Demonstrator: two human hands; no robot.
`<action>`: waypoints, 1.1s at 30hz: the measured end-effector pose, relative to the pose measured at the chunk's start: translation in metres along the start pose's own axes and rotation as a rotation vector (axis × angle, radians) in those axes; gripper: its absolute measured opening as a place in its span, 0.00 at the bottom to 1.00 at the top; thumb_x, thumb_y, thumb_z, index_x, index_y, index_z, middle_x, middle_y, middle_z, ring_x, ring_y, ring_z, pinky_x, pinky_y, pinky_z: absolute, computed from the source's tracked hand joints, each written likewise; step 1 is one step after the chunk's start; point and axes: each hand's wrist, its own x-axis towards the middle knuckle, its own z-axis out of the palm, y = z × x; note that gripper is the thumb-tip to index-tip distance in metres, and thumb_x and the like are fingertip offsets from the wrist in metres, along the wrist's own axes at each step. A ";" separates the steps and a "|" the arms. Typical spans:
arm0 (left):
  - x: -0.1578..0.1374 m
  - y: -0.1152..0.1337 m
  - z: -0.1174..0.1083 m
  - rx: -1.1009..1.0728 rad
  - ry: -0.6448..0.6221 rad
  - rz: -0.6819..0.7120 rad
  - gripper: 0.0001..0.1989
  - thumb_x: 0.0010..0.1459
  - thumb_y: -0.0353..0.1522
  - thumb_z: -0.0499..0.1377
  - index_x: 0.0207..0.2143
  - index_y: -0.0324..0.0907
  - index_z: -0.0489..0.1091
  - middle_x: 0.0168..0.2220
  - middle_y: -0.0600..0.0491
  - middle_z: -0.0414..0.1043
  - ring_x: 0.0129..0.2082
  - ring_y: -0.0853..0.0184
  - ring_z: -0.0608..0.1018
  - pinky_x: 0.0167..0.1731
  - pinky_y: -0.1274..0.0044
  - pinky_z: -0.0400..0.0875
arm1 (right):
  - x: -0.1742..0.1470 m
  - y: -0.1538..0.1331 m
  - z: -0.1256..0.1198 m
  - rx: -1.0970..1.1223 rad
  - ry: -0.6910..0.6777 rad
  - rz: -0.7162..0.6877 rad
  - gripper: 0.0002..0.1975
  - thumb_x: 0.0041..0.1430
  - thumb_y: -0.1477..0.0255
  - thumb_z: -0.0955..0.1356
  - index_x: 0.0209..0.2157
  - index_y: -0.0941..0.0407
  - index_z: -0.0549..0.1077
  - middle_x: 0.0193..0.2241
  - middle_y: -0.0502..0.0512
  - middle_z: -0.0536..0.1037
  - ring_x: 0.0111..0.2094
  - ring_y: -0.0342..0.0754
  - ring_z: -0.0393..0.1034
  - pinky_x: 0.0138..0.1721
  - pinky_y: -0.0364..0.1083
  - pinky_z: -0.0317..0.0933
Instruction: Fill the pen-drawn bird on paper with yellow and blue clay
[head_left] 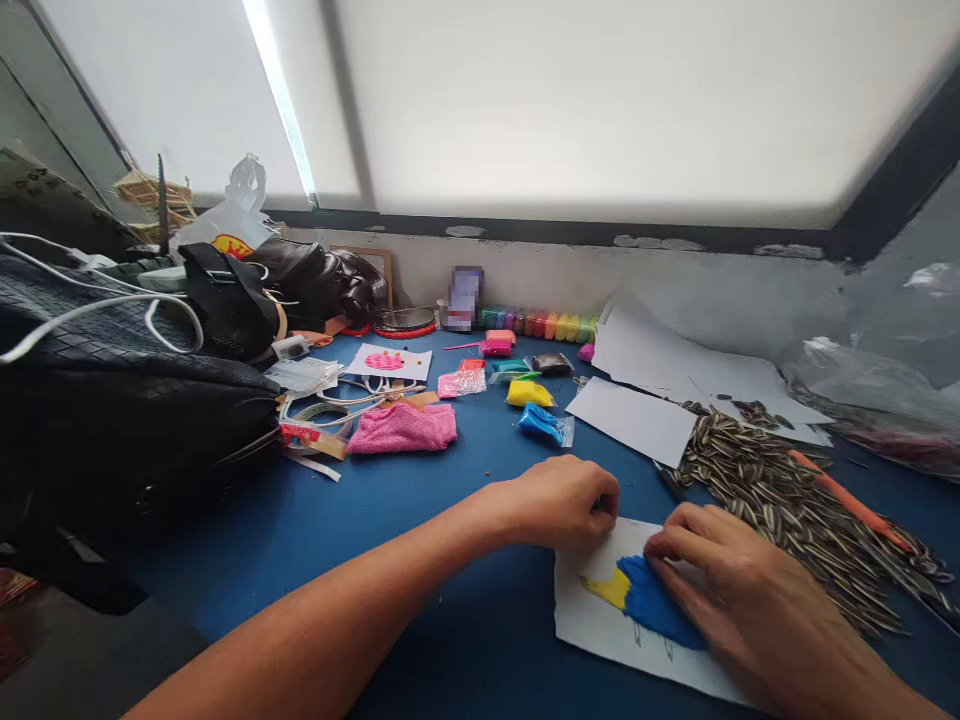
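Observation:
A white sheet of paper (pixel 600 640) lies near the table's front edge. On it is a flat shape of blue modelling clay (pixel 652 605) with a yellow clay patch (pixel 609 590) at its left end and pencil lines below. My left hand (pixel 566 500) rests at the paper's upper left corner with its fingers curled closed; what is in them, if anything, is hidden. My right hand (pixel 727 575) lies over the right part of the sheet, its closed fingers pressing on the blue clay's upper edge and hiding part of it.
Sunflower seeds (pixel 772 510) lie heaped at the right with an orange-handled tool (pixel 847 500). Beyond my hands are blue (pixel 541 425) and yellow (pixel 530 393) clay packets, a white card (pixel 637 415), and a pink cloth (pixel 403 427). A black bag (pixel 135 420) fills the left side.

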 end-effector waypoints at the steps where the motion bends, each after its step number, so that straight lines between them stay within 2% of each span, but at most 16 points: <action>1: 0.000 0.000 0.000 0.008 0.001 0.002 0.11 0.55 0.29 0.53 0.38 0.40 0.73 0.37 0.51 0.76 0.35 0.67 0.73 0.31 0.78 0.63 | 0.000 -0.001 0.000 -0.007 -0.003 0.003 0.11 0.65 0.70 0.61 0.32 0.52 0.73 0.29 0.52 0.71 0.29 0.46 0.68 0.27 0.43 0.63; 8: 0.000 0.000 0.000 0.028 -0.002 0.001 0.11 0.56 0.29 0.53 0.39 0.40 0.73 0.37 0.52 0.76 0.35 0.67 0.73 0.32 0.79 0.63 | -0.007 -0.004 -0.005 -0.078 0.002 -0.112 0.12 0.65 0.73 0.59 0.34 0.53 0.73 0.29 0.53 0.72 0.27 0.45 0.69 0.26 0.43 0.64; 15: -0.001 0.001 -0.001 0.016 -0.016 -0.004 0.11 0.56 0.29 0.53 0.39 0.40 0.73 0.38 0.52 0.76 0.35 0.68 0.73 0.33 0.79 0.63 | -0.016 -0.001 -0.007 -0.140 -0.033 -0.114 0.12 0.64 0.74 0.59 0.39 0.52 0.73 0.30 0.54 0.72 0.28 0.45 0.69 0.27 0.42 0.65; 20: 0.000 -0.001 0.000 0.010 -0.008 0.001 0.10 0.56 0.30 0.53 0.38 0.40 0.73 0.38 0.52 0.76 0.36 0.67 0.73 0.32 0.78 0.62 | -0.019 0.000 -0.006 -0.199 -0.066 -0.124 0.11 0.63 0.73 0.60 0.37 0.52 0.73 0.33 0.56 0.73 0.29 0.46 0.69 0.28 0.44 0.65; 24: 0.001 -0.001 0.000 0.017 -0.014 0.008 0.10 0.57 0.30 0.53 0.38 0.40 0.72 0.37 0.52 0.76 0.35 0.68 0.73 0.32 0.79 0.63 | -0.022 0.002 -0.003 -0.239 -0.012 -0.136 0.15 0.62 0.75 0.59 0.46 0.52 0.71 0.35 0.56 0.73 0.31 0.47 0.70 0.28 0.44 0.67; 26: 0.001 -0.001 -0.001 0.024 -0.014 0.007 0.10 0.57 0.29 0.53 0.38 0.40 0.72 0.37 0.51 0.76 0.35 0.67 0.73 0.32 0.79 0.63 | -0.021 0.002 -0.002 -0.226 -0.023 -0.145 0.18 0.61 0.77 0.58 0.49 0.52 0.70 0.35 0.56 0.73 0.31 0.47 0.70 0.28 0.44 0.67; 30: 0.000 0.001 -0.001 0.025 -0.019 -0.006 0.11 0.56 0.29 0.53 0.39 0.41 0.73 0.38 0.51 0.76 0.36 0.67 0.74 0.33 0.78 0.64 | -0.018 0.000 -0.002 -0.173 -0.091 -0.139 0.18 0.61 0.78 0.58 0.48 0.50 0.70 0.34 0.54 0.72 0.31 0.45 0.69 0.28 0.43 0.67; 33: 0.000 0.001 -0.001 0.027 -0.020 -0.008 0.11 0.56 0.29 0.53 0.39 0.41 0.72 0.38 0.51 0.76 0.36 0.67 0.74 0.33 0.78 0.64 | -0.017 0.000 -0.001 -0.157 -0.083 -0.134 0.20 0.60 0.80 0.58 0.50 0.50 0.70 0.35 0.54 0.71 0.31 0.45 0.69 0.29 0.43 0.68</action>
